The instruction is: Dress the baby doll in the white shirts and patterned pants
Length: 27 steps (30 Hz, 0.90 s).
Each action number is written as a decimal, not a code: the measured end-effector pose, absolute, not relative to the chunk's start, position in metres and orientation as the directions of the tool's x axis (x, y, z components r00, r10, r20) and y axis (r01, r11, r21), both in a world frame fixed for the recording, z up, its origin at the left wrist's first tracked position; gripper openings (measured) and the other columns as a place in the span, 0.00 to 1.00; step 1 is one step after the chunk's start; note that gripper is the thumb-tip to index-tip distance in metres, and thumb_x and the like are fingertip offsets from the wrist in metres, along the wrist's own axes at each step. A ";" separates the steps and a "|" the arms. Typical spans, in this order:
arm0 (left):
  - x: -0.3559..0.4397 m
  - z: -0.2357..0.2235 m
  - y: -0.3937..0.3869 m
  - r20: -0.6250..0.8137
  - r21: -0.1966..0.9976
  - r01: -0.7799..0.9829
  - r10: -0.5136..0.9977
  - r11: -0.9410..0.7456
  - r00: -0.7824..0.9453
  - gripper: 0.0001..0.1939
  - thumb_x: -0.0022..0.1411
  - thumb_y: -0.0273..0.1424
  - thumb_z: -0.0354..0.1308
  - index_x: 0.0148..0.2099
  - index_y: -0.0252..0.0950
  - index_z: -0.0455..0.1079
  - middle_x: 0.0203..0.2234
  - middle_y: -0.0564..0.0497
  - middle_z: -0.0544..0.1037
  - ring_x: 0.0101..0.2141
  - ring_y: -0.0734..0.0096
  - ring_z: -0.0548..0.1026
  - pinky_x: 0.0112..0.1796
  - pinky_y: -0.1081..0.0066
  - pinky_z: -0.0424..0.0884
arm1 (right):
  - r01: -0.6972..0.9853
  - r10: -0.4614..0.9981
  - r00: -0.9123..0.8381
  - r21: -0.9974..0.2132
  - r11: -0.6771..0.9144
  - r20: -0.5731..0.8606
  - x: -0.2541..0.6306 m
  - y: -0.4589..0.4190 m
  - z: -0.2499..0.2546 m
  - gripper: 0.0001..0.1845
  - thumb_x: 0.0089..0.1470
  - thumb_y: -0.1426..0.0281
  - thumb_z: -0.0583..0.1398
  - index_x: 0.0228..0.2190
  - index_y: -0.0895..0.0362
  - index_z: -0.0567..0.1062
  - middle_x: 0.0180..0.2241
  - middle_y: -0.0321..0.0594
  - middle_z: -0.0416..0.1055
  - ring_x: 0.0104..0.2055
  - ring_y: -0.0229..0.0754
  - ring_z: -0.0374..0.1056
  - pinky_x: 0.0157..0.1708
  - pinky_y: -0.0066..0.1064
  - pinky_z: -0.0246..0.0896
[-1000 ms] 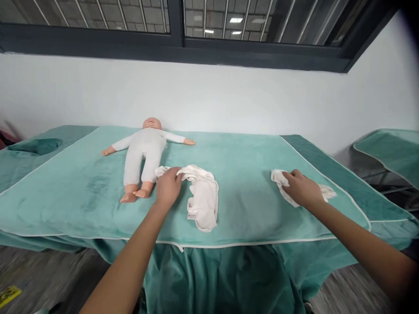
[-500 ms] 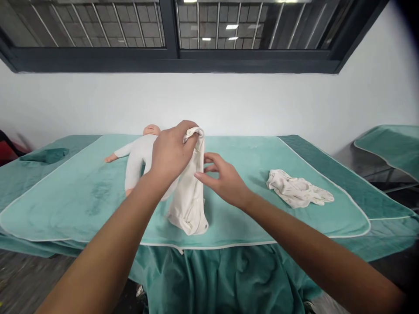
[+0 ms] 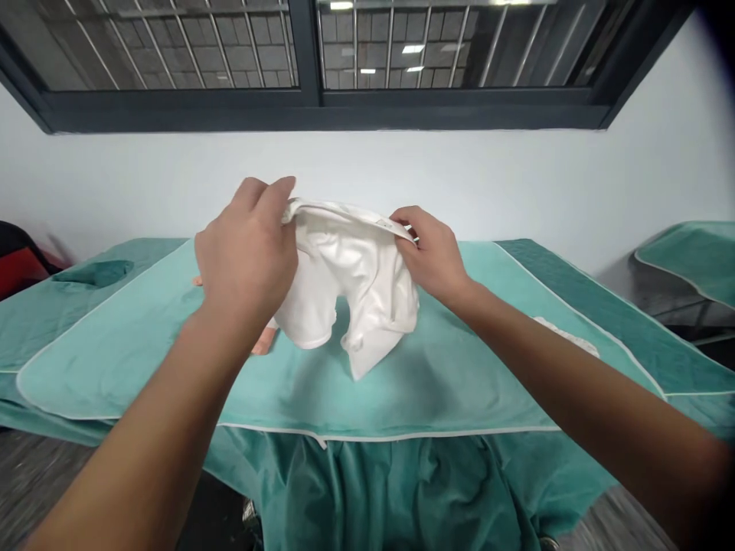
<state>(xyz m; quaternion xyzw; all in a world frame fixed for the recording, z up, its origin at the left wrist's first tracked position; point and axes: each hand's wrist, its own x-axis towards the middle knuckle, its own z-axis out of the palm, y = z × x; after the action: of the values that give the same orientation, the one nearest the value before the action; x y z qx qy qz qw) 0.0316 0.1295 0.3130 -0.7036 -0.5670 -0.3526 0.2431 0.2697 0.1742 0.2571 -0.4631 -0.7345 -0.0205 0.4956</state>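
Both my hands hold a small white baby garment (image 3: 350,287) up in the air over the teal table cover (image 3: 448,367). My left hand (image 3: 249,249) grips its left top edge, and my right hand (image 3: 433,256) pinches the right top edge, stretching the edge between them. The garment's two leg parts hang down. A baby doll lies on the table behind my left hand; only a foot (image 3: 262,342) and a bit of its arm show.
A second crumpled white cloth (image 3: 568,337) lies on the table to the right, partly behind my right forearm. A white wall and a dark-framed window stand behind. Another teal-covered table (image 3: 689,256) is at the far right; a folded teal cloth (image 3: 95,272) lies far left.
My left hand lifted the garment from the table; my right hand let go of the other cloth, came over and took the garment's other edge. Now it is spread between both hands.
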 end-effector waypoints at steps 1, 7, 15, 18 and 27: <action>0.035 0.310 0.130 0.772 0.030 0.974 0.624 -0.223 0.119 0.27 0.66 0.27 0.46 0.65 0.45 0.63 0.55 0.45 0.73 0.50 0.53 0.73 0.45 0.60 0.70 | 0.685 0.662 -0.079 -0.442 0.580 0.746 0.272 0.173 0.259 0.15 0.56 0.73 0.51 0.43 0.54 0.73 0.41 0.39 0.75 0.38 0.43 0.68 0.38 0.33 0.61; 0.081 0.262 0.142 0.612 0.015 0.905 0.720 -0.425 0.328 0.22 0.65 0.30 0.50 0.61 0.40 0.64 0.47 0.46 0.78 0.47 0.54 0.75 0.45 0.61 0.69 | 0.660 0.657 -0.185 -0.404 0.634 0.730 0.258 0.162 0.270 0.16 0.59 0.71 0.50 0.44 0.55 0.74 0.39 0.37 0.76 0.37 0.42 0.69 0.38 0.32 0.61; 0.058 0.261 0.164 0.594 0.110 0.961 0.792 -0.254 0.141 0.22 0.57 0.20 0.48 0.49 0.43 0.72 0.42 0.50 0.80 0.40 0.57 0.77 0.34 0.65 0.65 | 0.913 0.722 -0.319 -0.007 0.409 0.614 0.292 0.154 0.268 0.22 0.56 0.76 0.51 0.49 0.50 0.74 0.47 0.39 0.74 0.41 0.45 0.70 0.33 0.32 0.55; 0.037 0.268 0.174 0.528 0.139 0.973 0.845 -0.183 0.083 0.24 0.53 0.19 0.49 0.48 0.42 0.74 0.41 0.48 0.80 0.39 0.55 0.77 0.35 0.64 0.66 | 0.935 0.777 -0.268 -0.040 0.352 0.569 0.323 0.166 0.256 0.24 0.54 0.77 0.51 0.49 0.48 0.74 0.47 0.38 0.75 0.43 0.46 0.70 0.34 0.32 0.56; 0.002 0.261 0.190 0.355 0.467 0.876 0.933 -0.121 -0.060 0.14 0.60 0.33 0.49 0.44 0.43 0.74 0.37 0.47 0.80 0.41 0.52 0.76 0.40 0.62 0.68 | 0.754 0.890 -0.042 -0.570 0.326 0.453 0.385 0.184 0.246 0.17 0.55 0.69 0.54 0.42 0.51 0.78 0.45 0.38 0.77 0.46 0.47 0.71 0.46 0.36 0.62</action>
<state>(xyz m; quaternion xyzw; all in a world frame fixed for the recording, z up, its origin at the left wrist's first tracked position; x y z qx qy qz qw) 0.0017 0.1895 0.2609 -0.6839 -0.6613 -0.3046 -0.0469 0.3855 0.1839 0.2457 -0.5739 -0.7164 0.0882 0.3870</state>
